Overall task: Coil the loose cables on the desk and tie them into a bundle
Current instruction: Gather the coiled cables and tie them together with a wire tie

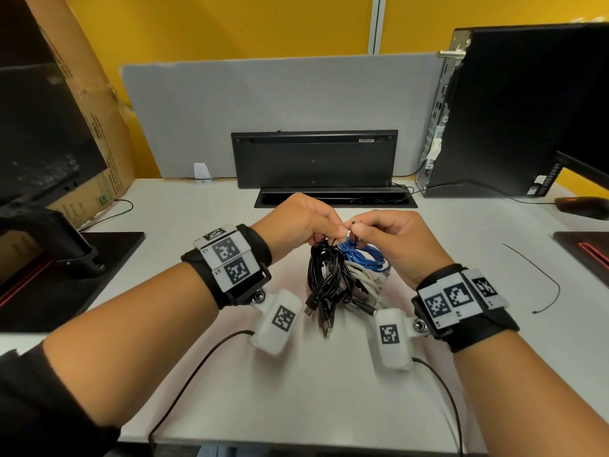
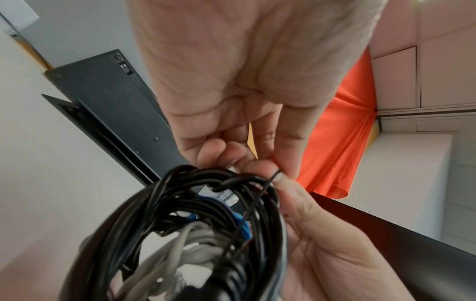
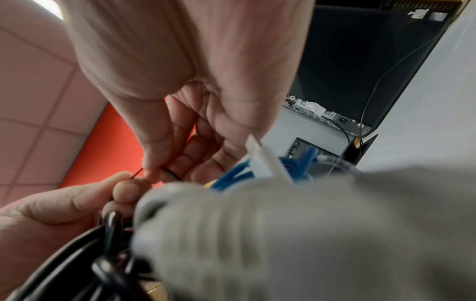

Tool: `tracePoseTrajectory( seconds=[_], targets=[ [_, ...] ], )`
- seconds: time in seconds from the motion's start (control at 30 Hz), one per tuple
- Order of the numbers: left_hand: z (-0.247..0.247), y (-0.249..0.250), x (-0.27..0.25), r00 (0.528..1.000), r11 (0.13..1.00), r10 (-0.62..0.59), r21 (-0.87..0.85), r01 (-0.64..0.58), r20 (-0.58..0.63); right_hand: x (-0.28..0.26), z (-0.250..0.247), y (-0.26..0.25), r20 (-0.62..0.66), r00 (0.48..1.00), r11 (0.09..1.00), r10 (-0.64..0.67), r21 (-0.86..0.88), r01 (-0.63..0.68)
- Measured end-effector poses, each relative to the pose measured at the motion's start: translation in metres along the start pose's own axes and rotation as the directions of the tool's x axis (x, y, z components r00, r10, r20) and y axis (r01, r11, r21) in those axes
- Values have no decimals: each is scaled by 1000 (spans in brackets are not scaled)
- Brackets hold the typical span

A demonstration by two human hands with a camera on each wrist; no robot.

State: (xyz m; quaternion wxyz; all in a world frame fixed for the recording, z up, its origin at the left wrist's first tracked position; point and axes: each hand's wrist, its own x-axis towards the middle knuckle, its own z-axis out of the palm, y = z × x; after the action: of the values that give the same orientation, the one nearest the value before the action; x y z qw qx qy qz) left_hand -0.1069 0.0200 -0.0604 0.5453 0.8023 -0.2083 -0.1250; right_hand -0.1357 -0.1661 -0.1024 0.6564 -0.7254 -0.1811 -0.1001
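Observation:
A bundle of coiled cables (image 1: pixel 342 278), black, grey and blue, hangs from my two hands just above the white desk (image 1: pixel 296 390), its plug ends trailing down. My left hand (image 1: pixel 333 232) and right hand (image 1: pixel 357 230) meet over the top of the bundle. Each pinches an end of a thin black tie (image 1: pixel 353 223). In the left wrist view my left hand (image 2: pixel 257 163) nips the tie (image 2: pixel 268 183) above the black coils (image 2: pixel 206 203). In the right wrist view my right hand (image 3: pixel 159 171) pinches the tie (image 3: pixel 170 173) beside the blue cable (image 3: pixel 296 165) and the blurred grey cable (image 3: pixel 283 234).
A second thin black tie (image 1: pixel 547 282) lies on the desk at the right. A keyboard (image 1: pixel 313 159) leans on the grey divider behind a cable slot (image 1: pixel 336 197). A computer tower (image 1: pixel 510 110) and mouse (image 1: pixel 583 206) stand right; a monitor stand (image 1: pixel 49 252) and cardboard box (image 1: pixel 99 127) left.

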Motion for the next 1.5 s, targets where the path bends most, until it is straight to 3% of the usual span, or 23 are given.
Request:
tracePoseTrajectory(
  seconds=[1.1,1.33,1.5],
  targets=[
    [1,3,-5,1000,999,16,43,-16,5,0,-2,-10,17,1000,972,-14,-236,18],
    [1,0,-5,999,997,48,56,-47,-11,-3,1,-4,-41,999,997,8,-72,-11],
    [1,-1,-4,999,999,42,22,-42,0,-3,0,-2,-41,999,998,-7,-59,4]
  ],
)
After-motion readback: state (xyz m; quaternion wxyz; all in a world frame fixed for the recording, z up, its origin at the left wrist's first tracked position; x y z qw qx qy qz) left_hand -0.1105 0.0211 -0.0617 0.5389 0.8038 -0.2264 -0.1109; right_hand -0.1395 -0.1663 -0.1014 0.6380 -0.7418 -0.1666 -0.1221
